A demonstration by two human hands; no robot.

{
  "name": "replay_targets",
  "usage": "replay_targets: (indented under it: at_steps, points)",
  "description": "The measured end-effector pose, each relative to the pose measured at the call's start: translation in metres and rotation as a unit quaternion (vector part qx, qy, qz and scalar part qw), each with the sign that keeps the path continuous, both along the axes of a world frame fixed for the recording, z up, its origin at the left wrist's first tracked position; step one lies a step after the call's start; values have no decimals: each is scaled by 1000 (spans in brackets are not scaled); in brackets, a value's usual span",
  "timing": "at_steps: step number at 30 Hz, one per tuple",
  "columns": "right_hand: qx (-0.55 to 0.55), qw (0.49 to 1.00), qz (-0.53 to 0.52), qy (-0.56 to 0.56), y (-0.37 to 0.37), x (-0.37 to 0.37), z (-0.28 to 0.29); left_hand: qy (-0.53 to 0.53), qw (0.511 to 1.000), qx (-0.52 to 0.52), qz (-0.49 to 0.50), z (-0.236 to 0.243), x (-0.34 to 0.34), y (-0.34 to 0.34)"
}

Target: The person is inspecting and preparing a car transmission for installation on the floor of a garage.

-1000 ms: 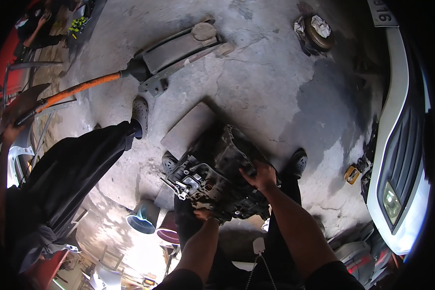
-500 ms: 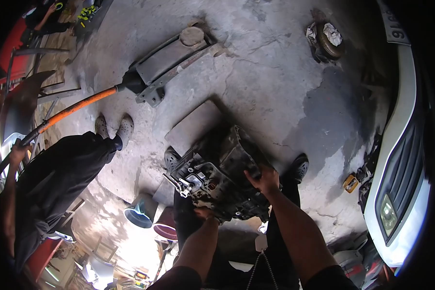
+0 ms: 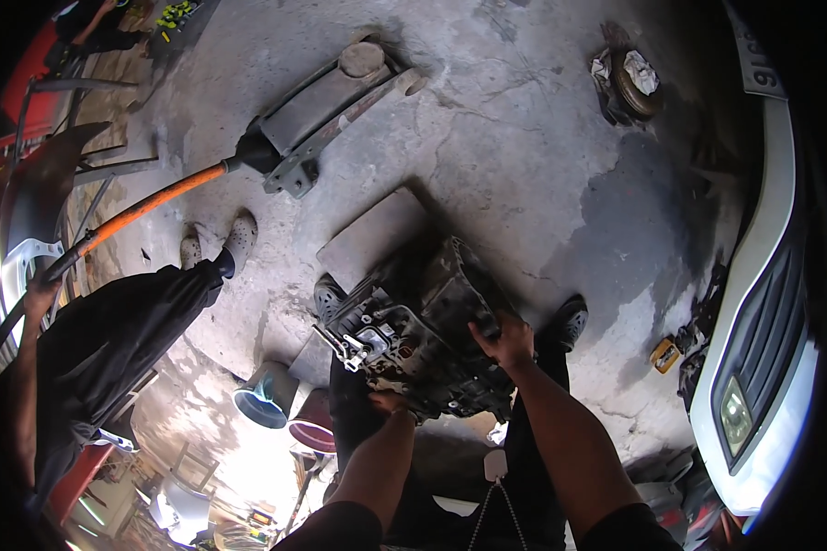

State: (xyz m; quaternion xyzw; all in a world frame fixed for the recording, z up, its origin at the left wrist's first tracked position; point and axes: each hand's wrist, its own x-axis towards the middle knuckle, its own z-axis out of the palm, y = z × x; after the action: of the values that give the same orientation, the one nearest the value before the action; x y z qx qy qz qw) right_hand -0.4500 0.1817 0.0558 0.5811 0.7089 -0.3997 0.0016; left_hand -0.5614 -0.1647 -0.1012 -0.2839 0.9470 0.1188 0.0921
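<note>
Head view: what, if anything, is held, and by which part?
The dark machine part: right hand on its right side, left hand at its lower-left edge, grip partly hidden.

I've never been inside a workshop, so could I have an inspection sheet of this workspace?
Surface: stained concrete floor, with a large dark patch.
Things in hand: grimy metal assembly between the person's legs.
Clutter: floor jack, grey slab, two buckets, yellow container.
Hands: left hand at the assembly's near edge, fingers partly hidden; right hand on its right side.
Cables: nothing seen.
Surroundings: white vehicle front at right; another person at left, hand on the jack's handle.
</note>
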Motion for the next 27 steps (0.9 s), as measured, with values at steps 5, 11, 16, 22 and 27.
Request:
replay_targets:
  at_steps: [5,11,16,22,27]
  points:
    - [10,1000,4,-6,-1,-5,0,-10,990,-88,-107,17,-8,16]
    - [20,1000,-8,0,-2,2,-2,46,999,0,-15,34,-5,53]
    - [23,1000,0,-13,-2,3,-2,109,987,85,81,41,-6,62]
    - [26,1000,-1,-1,-3,-3,-3,-22,995,-58,-73,36,-7,35]
    - [38,999,2,-29,0,17,-7,-23,998,37,37,20,11,36]
